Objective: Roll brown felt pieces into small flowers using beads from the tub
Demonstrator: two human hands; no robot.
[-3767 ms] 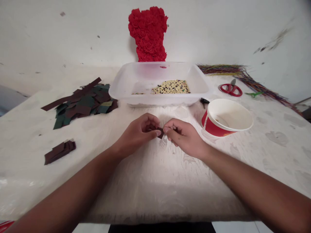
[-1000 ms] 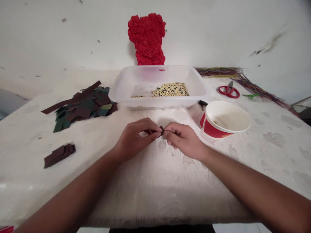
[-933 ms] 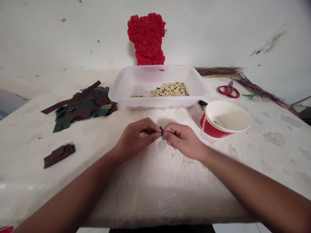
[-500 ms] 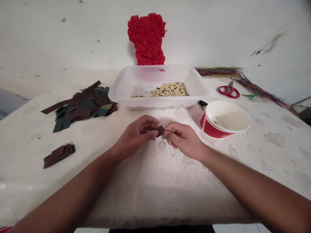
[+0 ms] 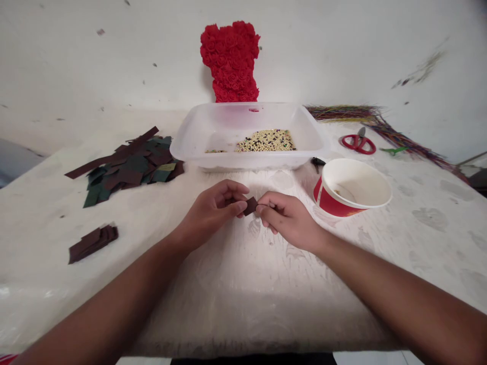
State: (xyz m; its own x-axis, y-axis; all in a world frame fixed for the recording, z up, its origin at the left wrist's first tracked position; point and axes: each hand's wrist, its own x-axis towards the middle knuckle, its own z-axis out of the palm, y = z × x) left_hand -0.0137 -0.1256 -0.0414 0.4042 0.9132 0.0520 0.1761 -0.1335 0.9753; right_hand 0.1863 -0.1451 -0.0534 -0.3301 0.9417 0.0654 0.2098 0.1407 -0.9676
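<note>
Between my two hands is a small dark brown fabric or paper piece (image 5: 250, 206), held just above the table. My left hand (image 5: 218, 205) pinches its left edge between thumb and fingers. At its right corner, the thumb and forefinger of my right hand (image 5: 285, 215) are closed on the same piece. In front of my hands stands a whitish translucent plastic tub (image 5: 243, 161) with gold and dark beads (image 5: 268, 141) inside. A red and white paper bowl (image 5: 338, 200) is right of my right hand, with a few tiny bits at its bottom.
Brown and green pieces (image 5: 133, 167) lie heaped at left, with a small brown stack (image 5: 93, 243) nearer me. Red-handled scissors (image 5: 358, 142), a green item (image 5: 394, 150) and thin coloured strands (image 5: 411, 142) lie at right. A red rose-covered form (image 5: 232, 63) stands behind the tub.
My left fingers have shifted slightly left, and more of the brown piece shows between my hands. My right hand is almost still.
</note>
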